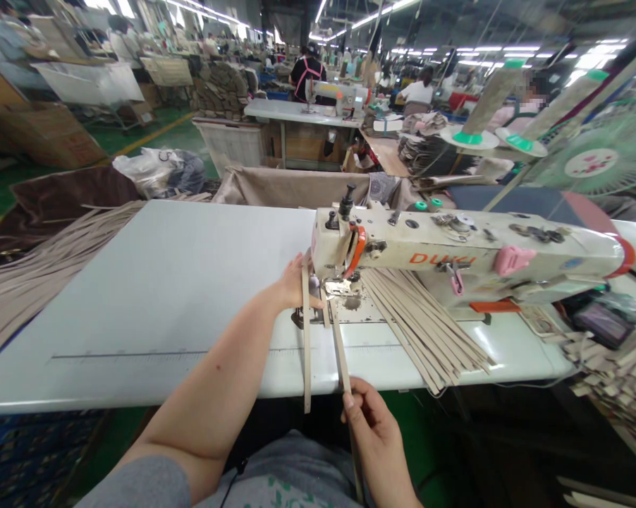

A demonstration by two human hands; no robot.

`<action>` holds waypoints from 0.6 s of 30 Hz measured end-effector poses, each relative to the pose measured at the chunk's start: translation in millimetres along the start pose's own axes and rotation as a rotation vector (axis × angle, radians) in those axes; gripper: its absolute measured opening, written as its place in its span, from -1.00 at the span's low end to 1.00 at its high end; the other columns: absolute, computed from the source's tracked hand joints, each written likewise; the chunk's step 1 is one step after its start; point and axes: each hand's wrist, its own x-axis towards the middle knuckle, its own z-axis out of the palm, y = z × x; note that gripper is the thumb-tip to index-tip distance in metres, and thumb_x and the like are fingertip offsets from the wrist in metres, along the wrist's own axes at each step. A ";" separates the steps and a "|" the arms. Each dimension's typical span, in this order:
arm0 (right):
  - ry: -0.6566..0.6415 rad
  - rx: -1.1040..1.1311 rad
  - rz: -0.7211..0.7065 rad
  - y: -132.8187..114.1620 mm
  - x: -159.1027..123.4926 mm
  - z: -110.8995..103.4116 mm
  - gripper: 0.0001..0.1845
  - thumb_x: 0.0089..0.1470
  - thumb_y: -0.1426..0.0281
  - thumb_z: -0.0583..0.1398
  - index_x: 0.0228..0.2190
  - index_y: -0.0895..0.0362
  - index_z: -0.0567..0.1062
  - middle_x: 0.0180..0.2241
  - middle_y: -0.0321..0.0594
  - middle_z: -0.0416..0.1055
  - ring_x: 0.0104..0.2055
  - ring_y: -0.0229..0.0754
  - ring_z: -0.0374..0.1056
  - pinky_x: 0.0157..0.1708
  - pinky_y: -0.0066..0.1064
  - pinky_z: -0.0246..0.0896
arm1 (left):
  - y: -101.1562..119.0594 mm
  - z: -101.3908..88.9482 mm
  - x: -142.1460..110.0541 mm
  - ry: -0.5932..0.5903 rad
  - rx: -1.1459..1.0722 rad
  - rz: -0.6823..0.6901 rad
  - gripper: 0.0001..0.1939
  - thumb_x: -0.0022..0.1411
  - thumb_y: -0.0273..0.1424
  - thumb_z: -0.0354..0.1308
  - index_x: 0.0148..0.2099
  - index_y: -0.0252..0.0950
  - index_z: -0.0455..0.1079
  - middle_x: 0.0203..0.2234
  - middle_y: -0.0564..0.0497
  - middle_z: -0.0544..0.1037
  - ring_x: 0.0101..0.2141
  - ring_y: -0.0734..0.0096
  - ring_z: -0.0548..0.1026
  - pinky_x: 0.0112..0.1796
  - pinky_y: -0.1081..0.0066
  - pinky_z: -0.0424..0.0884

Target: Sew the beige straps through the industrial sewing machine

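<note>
A sewing machine (392,243) stands on the white table, its needle area at the left end of the head. Beside the presser foot, my left hand (292,283) rests on the machine bed, fingers stretched forward and thumb apart. One narrow beige strip (306,353) runs past that hand and hangs over the table's front edge; the fingertips are partly hidden. Below the edge, my right hand (374,430) pinches another beige fabric strip (340,349) between thumb and fingers. That strip leads up to the presser foot, with a short strip end (326,315) next to it.
Several cut strips (429,331) lie fanned out under the machine arm. Long strips (48,275) are heaped left of the table (154,282). Thread cones (490,99) and a fan (593,159) stand at the right. A cloth-lined bin (297,187) is behind the table.
</note>
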 end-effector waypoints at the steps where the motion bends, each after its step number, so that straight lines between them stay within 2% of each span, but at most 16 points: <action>1: 0.011 0.003 0.006 -0.2 0.1 0.6 -0.42 0.26 -0.14 0.42 -0.01 0.09 0.72 -0.42 -0.31 0.50 -0.32 -0.11 0.41 -0.22 -0.34 0.33 | 0.1 0.2 0.0 0.001 -0.002 -0.007 0.24 -0.33 -0.23 0.74 0.45 -0.17 0.44 0.51 -0.25 0.30 0.52 -0.55 0.16 0.50 -0.35 0.13; 7: 0.073 -0.006 0.015 -6.2 0.9 3.1 -0.27 0.13 -0.26 0.43 -0.05 0.13 0.71 -0.48 -0.30 0.51 -0.38 -0.08 0.39 -0.29 -0.30 0.34 | 4.2 -13.2 -1.8 -0.004 -0.023 -0.016 0.25 -0.28 -0.26 0.72 0.49 -0.27 0.37 0.48 -0.28 0.35 0.52 -0.51 0.20 0.52 -0.31 0.13; 11: 0.068 -0.021 0.000 -4.4 0.2 3.9 -0.33 0.17 -0.21 0.43 -0.04 0.11 0.69 -0.48 -0.31 0.51 -0.40 -0.10 0.39 -0.31 -0.31 0.34 | 3.0 -18.2 0.3 0.010 0.001 -0.009 0.12 -0.16 -0.21 0.69 0.43 -0.31 0.39 0.43 -0.34 0.41 0.50 -0.49 0.23 0.48 -0.36 0.17; 15: 0.115 -0.020 -0.052 11.2 0.6 4.0 -0.37 0.23 -0.19 0.39 -0.02 0.09 0.67 -0.49 -0.32 0.50 -0.42 -0.12 0.39 -0.35 -0.34 0.33 | 3.6 -16.9 3.0 0.039 0.050 -0.071 0.03 -0.08 -0.18 0.67 0.39 -0.34 0.39 0.39 -0.37 0.44 0.50 -0.49 0.25 0.48 -0.36 0.19; 18: 0.119 -0.039 -0.086 22.3 2.3 3.7 -0.43 0.30 -0.14 0.37 0.02 0.07 0.65 -0.48 -0.33 0.51 -0.42 -0.12 0.40 -0.35 -0.34 0.34 | 3.0 -15.8 3.3 0.045 0.059 -0.065 -0.02 -0.04 -0.19 0.64 0.37 -0.35 0.39 0.40 -0.39 0.44 0.50 -0.46 0.25 0.49 -0.34 0.18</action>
